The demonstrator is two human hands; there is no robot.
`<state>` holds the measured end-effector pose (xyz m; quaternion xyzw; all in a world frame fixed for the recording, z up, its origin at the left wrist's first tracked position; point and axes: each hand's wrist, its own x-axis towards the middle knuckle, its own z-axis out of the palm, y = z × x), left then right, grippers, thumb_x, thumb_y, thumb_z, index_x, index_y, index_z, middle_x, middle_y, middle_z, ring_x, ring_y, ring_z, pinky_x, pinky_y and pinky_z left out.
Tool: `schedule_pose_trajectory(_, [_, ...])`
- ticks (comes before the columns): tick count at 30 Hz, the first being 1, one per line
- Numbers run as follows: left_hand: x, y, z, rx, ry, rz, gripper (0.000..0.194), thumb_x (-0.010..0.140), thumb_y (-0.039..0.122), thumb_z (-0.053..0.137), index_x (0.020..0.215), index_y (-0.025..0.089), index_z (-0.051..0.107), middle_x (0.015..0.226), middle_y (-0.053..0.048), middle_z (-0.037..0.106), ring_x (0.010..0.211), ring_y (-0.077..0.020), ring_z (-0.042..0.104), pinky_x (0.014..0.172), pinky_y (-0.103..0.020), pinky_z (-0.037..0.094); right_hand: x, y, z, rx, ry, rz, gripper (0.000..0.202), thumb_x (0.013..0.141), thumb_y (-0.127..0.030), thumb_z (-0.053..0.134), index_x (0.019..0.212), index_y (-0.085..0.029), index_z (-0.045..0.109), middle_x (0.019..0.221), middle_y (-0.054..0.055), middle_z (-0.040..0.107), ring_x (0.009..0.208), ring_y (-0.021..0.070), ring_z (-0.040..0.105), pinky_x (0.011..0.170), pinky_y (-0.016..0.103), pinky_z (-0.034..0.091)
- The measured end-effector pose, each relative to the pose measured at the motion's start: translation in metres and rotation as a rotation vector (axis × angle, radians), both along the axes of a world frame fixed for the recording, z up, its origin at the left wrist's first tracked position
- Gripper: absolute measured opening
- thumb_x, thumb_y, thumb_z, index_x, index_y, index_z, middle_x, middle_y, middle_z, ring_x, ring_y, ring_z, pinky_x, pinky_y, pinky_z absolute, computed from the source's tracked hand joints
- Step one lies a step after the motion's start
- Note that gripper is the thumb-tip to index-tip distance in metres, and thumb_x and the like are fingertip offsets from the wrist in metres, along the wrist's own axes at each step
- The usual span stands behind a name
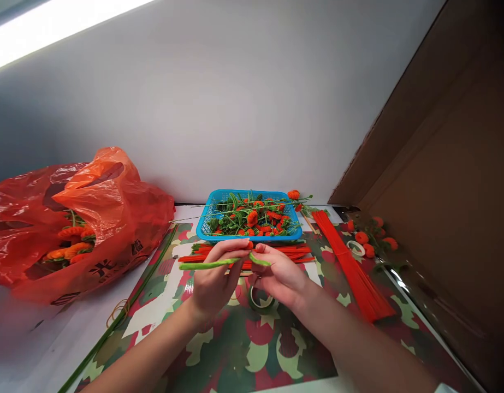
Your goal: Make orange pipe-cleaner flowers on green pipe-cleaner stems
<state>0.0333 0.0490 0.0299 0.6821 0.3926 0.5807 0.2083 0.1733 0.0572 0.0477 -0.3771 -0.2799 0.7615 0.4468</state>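
A light green chenille stem (208, 265) runs across both hands in front of the basket. My left hand (215, 281) is closed, its fingers pinching the stem's longer left part. Close by on the right, my right hand (285, 275) pinches near the short, bent green end. A small orange piece (250, 245) shows at the fingertips; whether it is joined to the stem I cannot tell. Behind the hands lie red chenille stems (292, 251) in a loose row. A blue plastic basket (202, 226) stands beyond them, holding several orange fuzzy flowers (252, 218) with green leaves.
An orange-red plastic bag (141, 218) with orange flowers sits at the left, beside long green stems (147, 273). A red bundle of chenille stems (345, 262) and a roll of tape (356, 248) lie right. Another tape roll (261, 299) is below my hands. Cardboard (440, 191) stands right.
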Motion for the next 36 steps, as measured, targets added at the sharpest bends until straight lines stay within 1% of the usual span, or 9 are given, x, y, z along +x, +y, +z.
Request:
schedule_pose_trajectory(4, [0.003,0.006,0.001,-0.271,-0.208,0.028,0.009,0.077,0.028,0.069,0.081,0.02,0.073,0.096,-0.008,0.07,0.094,-0.0227,0.064,0.087,-0.034,0.05,0.001,0.004,-0.003,0.08,-0.097,-0.086,0.032,0.058,-0.027,0.076,0.073,-0.019,0.048,0.07,-0.003,0.052,0.059,0.0096,0.047,0.055,0.024,0.041])
schedule_pose_trajectory(9, [0.009,0.007,0.007,-0.735,-0.616,-0.191,0.027,0.07,0.038,0.076,0.083,0.015,0.072,0.086,-0.006,0.072,0.084,-0.0203,0.065,0.08,-0.033,0.052,0.01,0.007,-0.004,0.825,-0.749,-0.32,0.011,0.072,-0.022,0.067,0.081,-0.02,0.061,0.087,0.003,0.062,0.075,0.0159,0.053,0.068,0.03,0.043])
schedule_pose_trajectory(14, [0.006,0.004,0.015,-0.88,-0.671,-0.213,0.026,0.062,0.036,0.081,0.066,0.013,0.07,0.069,-0.002,0.067,0.075,-0.0145,0.062,0.081,-0.027,0.05,0.028,0.011,0.003,1.511,-1.19,-0.245,0.011,0.084,-0.016,0.059,0.089,-0.022,0.067,0.093,0.004,0.065,0.088,0.0184,0.052,0.08,0.035,0.036])
schedule_pose_trajectory(19, [0.001,0.01,0.018,-1.039,-0.678,-0.235,0.029,0.05,0.03,0.087,0.055,0.011,0.065,0.063,-0.001,0.063,0.066,-0.0107,0.058,0.073,-0.024,0.051,0.037,0.018,0.005,1.797,-1.417,-0.064,0.016,0.09,-0.012,0.05,0.089,-0.019,0.064,0.087,0.003,0.066,0.084,0.017,0.048,0.081,0.035,0.032])
schedule_pose_trajectory(22, [0.0,0.014,0.017,-1.105,-0.689,-0.251,0.027,0.049,0.024,0.087,0.054,0.011,0.065,0.056,0.001,0.059,0.058,-0.0082,0.054,0.067,-0.023,0.05,0.032,0.018,0.0,1.864,-1.533,-0.088,0.015,0.09,-0.012,0.048,0.085,-0.017,0.062,0.086,0.004,0.066,0.083,0.0178,0.048,0.083,0.038,0.03])
schedule_pose_trajectory(26, [0.004,0.011,0.011,-0.947,-0.609,-0.16,0.021,0.065,0.028,0.079,0.062,0.011,0.067,0.065,-0.003,0.064,0.065,-0.012,0.06,0.071,-0.026,0.052,0.016,0.011,-0.014,1.606,-1.492,-0.33,0.013,0.09,-0.016,0.048,0.081,-0.017,0.058,0.082,0.005,0.064,0.079,0.0181,0.048,0.078,0.037,0.028])
schedule_pose_trajectory(30, [0.009,0.003,0.005,-0.266,-0.185,0.122,0.009,0.08,0.021,0.066,0.076,0.015,0.07,0.086,-0.006,0.068,0.085,-0.0172,0.064,0.076,-0.028,0.053,-0.006,0.001,-0.018,1.032,-1.02,-0.388,0.014,0.088,-0.022,0.047,0.076,-0.018,0.054,0.081,0.004,0.058,0.081,0.0183,0.048,0.074,0.034,0.032])
schedule_pose_trajectory(33, [0.007,-0.001,0.001,0.207,0.067,0.172,0.014,0.082,0.007,0.061,0.086,0.017,0.07,0.094,-0.005,0.067,0.088,-0.0147,0.065,0.08,-0.026,0.054,-0.013,-0.007,-0.01,0.517,-0.423,-0.246,0.016,0.08,-0.032,0.057,0.071,-0.019,0.051,0.072,0.0,0.051,0.071,0.0156,0.046,0.067,0.03,0.035])
schedule_pose_trajectory(36, [0.001,-0.002,-0.004,0.458,0.194,0.111,0.03,0.081,-0.002,0.056,0.102,0.017,0.067,0.104,-0.007,0.067,0.095,-0.0153,0.065,0.088,-0.027,0.053,-0.008,-0.013,0.003,-0.005,-0.002,0.002,0.021,0.064,-0.029,0.07,0.071,-0.019,0.053,0.065,-0.003,0.047,0.058,0.0107,0.036,0.054,0.025,0.029])
